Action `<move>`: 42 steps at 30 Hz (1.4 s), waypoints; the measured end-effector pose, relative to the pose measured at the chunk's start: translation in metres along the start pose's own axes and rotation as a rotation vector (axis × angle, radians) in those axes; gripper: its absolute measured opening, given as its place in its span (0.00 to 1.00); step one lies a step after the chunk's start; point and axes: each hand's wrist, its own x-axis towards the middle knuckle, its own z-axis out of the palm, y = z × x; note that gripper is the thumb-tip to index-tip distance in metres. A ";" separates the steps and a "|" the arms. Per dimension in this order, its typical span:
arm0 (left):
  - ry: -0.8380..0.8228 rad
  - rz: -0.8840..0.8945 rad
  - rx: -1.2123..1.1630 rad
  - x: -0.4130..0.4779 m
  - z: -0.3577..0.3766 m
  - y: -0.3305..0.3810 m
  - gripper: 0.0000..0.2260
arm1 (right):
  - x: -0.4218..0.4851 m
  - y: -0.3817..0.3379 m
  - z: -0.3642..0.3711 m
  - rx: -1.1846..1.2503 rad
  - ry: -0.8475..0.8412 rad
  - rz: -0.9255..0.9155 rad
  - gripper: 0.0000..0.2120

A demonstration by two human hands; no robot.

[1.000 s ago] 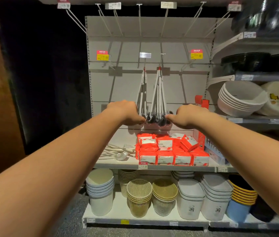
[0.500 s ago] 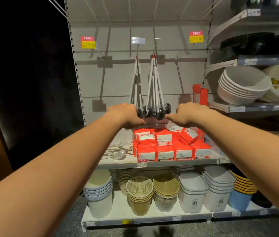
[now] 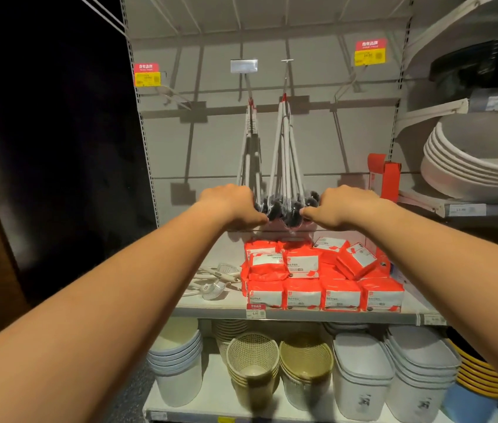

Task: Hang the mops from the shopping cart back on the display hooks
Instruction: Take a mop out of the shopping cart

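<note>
Several white-handled mops with dark round heads hang from two display hooks on the grey back panel. Their dark heads bunch together at the bottom. My left hand grips the left side of that bunch with curled fingers. On the right side, my right hand pinches the heads. Both arms reach straight forward. No shopping cart is in view.
Red-and-white packets fill the shelf under the mops, with white brushes to their left. Stacked buckets and baskets stand on the bottom shelf. White basins sit on shelves at right. Bare hooks jut from the panel.
The view has tilted down and moved closer to the shelf. Both hands stay on the mop heads in the same place.
</note>
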 end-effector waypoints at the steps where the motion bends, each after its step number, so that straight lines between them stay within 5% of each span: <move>1: -0.003 -0.009 -0.004 0.008 0.002 0.007 0.18 | 0.007 0.007 0.002 -0.002 -0.003 -0.009 0.26; 15: -0.025 -0.066 0.006 0.086 0.036 0.035 0.19 | 0.093 0.053 0.033 0.013 -0.034 -0.060 0.25; 29: -0.031 0.039 -0.004 0.172 0.053 -0.026 0.17 | 0.170 0.000 0.041 -0.019 -0.025 0.031 0.17; 42: -0.075 0.135 -0.013 0.218 0.090 -0.094 0.18 | 0.211 -0.059 0.066 -0.030 -0.057 0.095 0.21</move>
